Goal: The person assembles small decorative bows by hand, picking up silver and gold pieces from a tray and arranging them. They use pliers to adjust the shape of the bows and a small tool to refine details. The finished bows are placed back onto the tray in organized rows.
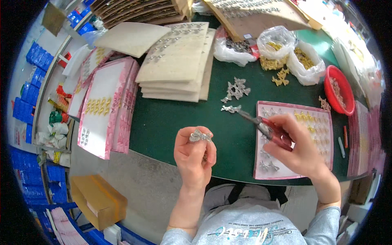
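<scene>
My left hand (pixel 192 157) is closed in front of me and pinches a silver bow-shaped ornament (pixel 200 136) between thumb and fingers. My right hand (pixel 296 143) grips pliers (pixel 265 128) with red handles and dark jaws. The jaws point to the far left, close beside a single silver bow (pixel 230 109) lying on the green table; I cannot tell whether they touch it. Just beyond lies a small heap of silver bows (pixel 236 90). Under my right hand is a pink-edged display board (pixel 294 108) holding rows of silver and gold bows.
Pink-edged boards (pixel 98 122) and cream foam sheets (pixel 169 87) are stacked at the left. Plastic bags of gold pieces (pixel 306 63) and dark pieces (pixel 237 51) stand at the back, with a red bowl (pixel 339 90) at the right. A cardboard box (pixel 100 200) stands lower left.
</scene>
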A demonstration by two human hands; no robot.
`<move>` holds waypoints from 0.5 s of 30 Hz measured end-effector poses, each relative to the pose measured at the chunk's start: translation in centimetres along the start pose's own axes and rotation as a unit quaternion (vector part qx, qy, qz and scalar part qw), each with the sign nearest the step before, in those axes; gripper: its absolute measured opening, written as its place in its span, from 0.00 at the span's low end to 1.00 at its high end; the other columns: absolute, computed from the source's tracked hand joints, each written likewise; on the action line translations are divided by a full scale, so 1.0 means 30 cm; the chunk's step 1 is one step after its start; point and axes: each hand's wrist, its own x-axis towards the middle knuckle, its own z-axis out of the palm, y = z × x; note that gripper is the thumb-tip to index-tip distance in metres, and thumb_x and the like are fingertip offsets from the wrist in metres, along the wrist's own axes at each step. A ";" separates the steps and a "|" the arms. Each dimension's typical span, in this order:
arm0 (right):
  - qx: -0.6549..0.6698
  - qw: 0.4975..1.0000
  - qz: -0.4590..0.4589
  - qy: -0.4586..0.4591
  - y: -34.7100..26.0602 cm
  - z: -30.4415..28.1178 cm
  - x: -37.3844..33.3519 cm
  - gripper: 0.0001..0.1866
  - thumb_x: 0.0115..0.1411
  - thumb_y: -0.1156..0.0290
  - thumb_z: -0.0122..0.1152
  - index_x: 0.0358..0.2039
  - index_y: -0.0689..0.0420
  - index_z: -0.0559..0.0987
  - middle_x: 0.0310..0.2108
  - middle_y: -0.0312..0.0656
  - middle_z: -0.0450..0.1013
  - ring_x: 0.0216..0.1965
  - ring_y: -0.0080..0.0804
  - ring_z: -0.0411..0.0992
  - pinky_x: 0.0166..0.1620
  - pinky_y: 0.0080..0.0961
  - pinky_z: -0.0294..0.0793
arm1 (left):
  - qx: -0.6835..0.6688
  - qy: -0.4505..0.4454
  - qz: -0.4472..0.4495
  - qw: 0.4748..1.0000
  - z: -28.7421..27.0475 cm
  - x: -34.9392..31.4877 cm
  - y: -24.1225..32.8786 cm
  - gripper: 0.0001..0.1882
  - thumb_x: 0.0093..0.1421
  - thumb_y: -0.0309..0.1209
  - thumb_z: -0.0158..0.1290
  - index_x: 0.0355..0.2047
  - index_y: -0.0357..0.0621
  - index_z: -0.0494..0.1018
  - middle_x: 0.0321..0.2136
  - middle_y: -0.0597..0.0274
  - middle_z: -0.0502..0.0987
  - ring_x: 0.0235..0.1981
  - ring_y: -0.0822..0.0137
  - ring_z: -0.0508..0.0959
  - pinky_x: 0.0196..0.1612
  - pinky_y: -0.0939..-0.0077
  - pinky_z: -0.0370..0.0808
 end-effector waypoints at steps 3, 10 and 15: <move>-0.068 0.995 -0.068 0.025 0.037 0.005 -0.026 0.26 0.41 0.73 0.65 0.44 0.59 0.69 0.23 0.36 0.65 0.21 0.23 0.62 0.25 0.19 0.63 | -0.006 -0.001 -0.015 1.000 0.013 0.012 -0.027 0.08 0.51 0.17 0.41 0.33 0.39 0.63 0.30 0.52 0.70 0.10 0.77 0.64 0.08 0.88 0.56; -0.232 0.956 -0.148 0.106 0.084 0.012 -0.061 0.33 0.35 0.68 0.67 0.46 0.57 0.69 0.24 0.39 0.66 0.23 0.33 0.66 0.25 0.26 0.66 | 0.008 -0.010 -0.032 0.999 0.071 0.018 -0.076 0.09 0.50 0.16 0.41 0.32 0.39 0.62 0.29 0.54 0.70 0.10 0.77 0.63 0.07 0.88 0.53; -0.291 0.927 -0.192 0.135 0.111 0.005 -0.058 0.34 0.36 0.65 0.66 0.47 0.59 0.68 0.25 0.38 0.66 0.24 0.31 0.66 0.26 0.25 0.66 | 0.019 0.003 -0.059 0.998 0.108 0.012 -0.099 0.08 0.50 0.16 0.41 0.31 0.38 0.62 0.28 0.57 0.70 0.10 0.78 0.63 0.07 0.88 0.53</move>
